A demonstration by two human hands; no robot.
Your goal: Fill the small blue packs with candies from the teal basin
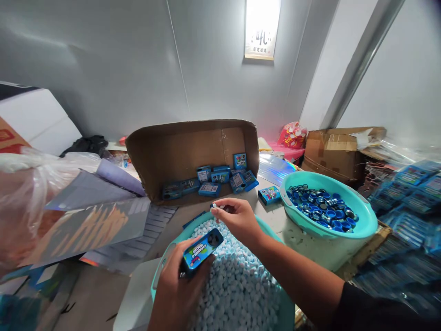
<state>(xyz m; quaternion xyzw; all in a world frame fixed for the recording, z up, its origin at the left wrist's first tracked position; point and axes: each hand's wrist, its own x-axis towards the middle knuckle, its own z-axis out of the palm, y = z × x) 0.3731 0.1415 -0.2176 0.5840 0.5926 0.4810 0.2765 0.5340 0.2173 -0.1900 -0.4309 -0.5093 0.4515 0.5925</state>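
My left hand [174,282] is wrapped round a blue candy box [201,252] printed "Caramelo Macizo", its dark end tilted up to the right. Level with that end, a little above it, my right hand [239,219] has its fingers curled and pinched around a few small white candies [220,207]. Something small and dark shows at the fingertips, too small to name. Below both hands stands a turquoise basin [270,228] heaped with loose white candies [237,285]. The fingers on the far side of the box are partly hidden.
Beyond the basin a cardboard carton [193,140] lies on its side with several blue boxes inside. One blue box [269,195] lies beside a second turquoise basin [370,216] of blue caps [320,207]. Stacked blue packs [409,202] stand at right; grey sheets [103,220] at left.
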